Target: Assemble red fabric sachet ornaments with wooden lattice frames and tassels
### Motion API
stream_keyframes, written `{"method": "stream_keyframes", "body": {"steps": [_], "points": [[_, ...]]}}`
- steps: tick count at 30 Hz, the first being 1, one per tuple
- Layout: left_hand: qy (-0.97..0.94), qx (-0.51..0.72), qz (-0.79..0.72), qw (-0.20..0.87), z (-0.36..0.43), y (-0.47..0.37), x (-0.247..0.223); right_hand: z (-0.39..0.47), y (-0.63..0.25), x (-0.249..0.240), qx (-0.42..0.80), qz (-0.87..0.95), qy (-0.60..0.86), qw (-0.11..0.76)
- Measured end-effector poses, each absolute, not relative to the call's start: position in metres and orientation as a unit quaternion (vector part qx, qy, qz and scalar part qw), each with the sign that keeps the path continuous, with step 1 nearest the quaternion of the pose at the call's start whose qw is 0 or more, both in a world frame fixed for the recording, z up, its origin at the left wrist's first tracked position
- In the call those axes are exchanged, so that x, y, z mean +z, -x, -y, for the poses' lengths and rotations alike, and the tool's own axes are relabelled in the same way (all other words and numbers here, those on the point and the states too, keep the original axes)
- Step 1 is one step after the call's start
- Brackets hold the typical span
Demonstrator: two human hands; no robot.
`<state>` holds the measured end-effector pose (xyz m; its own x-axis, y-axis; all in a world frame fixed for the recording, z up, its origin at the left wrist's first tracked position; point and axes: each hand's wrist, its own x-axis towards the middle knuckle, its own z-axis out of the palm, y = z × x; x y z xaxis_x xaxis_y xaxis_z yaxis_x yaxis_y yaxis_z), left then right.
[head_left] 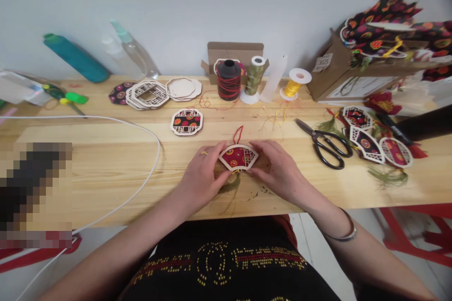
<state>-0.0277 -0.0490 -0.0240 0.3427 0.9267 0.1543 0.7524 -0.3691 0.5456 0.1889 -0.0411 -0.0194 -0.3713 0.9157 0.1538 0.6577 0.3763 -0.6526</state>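
A fan-shaped ornament [238,158] with a pale wooden frame and dark red patterned cloth lies flat, close to the table's front edge. My left hand [205,169] grips its left corner between thumb and fingers. At the opposite corner my right hand [278,169] pinches it the same way. From its top rises a red cord loop [239,134]. Below it, a green tassel [231,186] spreads on the wood, partly hidden by my left thumb. Behind the ornament rests an octagonal framed piece [187,122] with dark patterned cloth.
Black-handled scissors [330,146] lie right of my right hand, beside several finished ornaments [367,145]. Spools of red [229,82], green [253,80] and yellow thread [292,88] stand along the wall. A cardboard box [328,73] is at right. A white cable [155,150] crosses the left side.
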Motion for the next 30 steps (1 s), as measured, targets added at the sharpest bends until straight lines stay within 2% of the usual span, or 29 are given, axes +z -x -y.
{"method": "stream_keyframes", "body": {"steps": [10, 30], "points": [[-0.823, 0.265, -0.471, 0.174, 0.0483, 0.0262, -0.0269, 0.0403, -0.1889, -0.0202, 0.255, 0.799, 0.486, 0.246], [-0.825, 0.266, -0.470, 0.168, 0.0470, 0.0264, -0.0296, 0.0413, -0.1822, -0.0153, 0.248, 0.808, 0.497, 0.197]]}}
